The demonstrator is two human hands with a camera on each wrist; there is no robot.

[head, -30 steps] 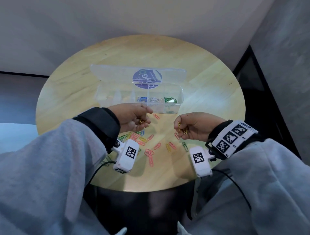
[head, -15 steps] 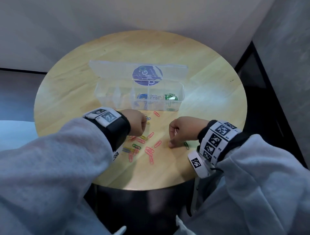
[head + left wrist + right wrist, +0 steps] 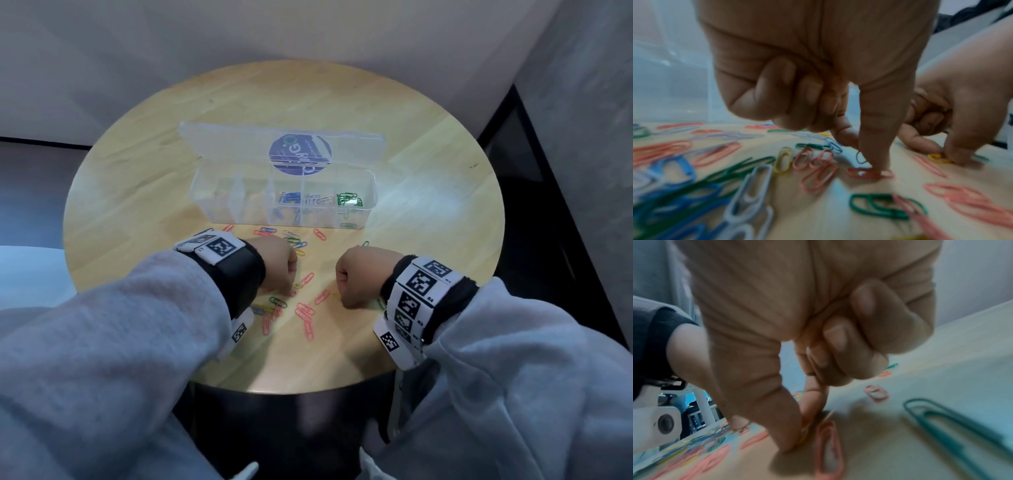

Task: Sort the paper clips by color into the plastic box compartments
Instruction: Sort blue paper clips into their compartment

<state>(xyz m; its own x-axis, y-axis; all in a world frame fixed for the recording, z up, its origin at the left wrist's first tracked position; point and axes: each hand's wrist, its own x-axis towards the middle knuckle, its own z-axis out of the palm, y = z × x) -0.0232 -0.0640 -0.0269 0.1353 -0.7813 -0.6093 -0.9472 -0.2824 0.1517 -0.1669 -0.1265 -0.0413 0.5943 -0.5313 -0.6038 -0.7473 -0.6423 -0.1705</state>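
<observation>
pickup step: right hand (image 3: 363,275) pinches a yellow clip (image 3: 937,158) near the plastic box (image 3: 219,202); left hand (image 3: 279,265) thumb pins a red clip (image 3: 863,173) (not gripped yet). next: lift, drop by colour.

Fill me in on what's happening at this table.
A person is sorting paper clips by colour into a clear plastic box. Its compartments already hold blue, white and green clips. The left hand presses a thumb on a red clip; the right hand pinches a yellow clip on the round wooden table.

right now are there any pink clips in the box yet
No, the plastic box shows only blue, white and green clips, while the pink clips lie on the table.
</observation>
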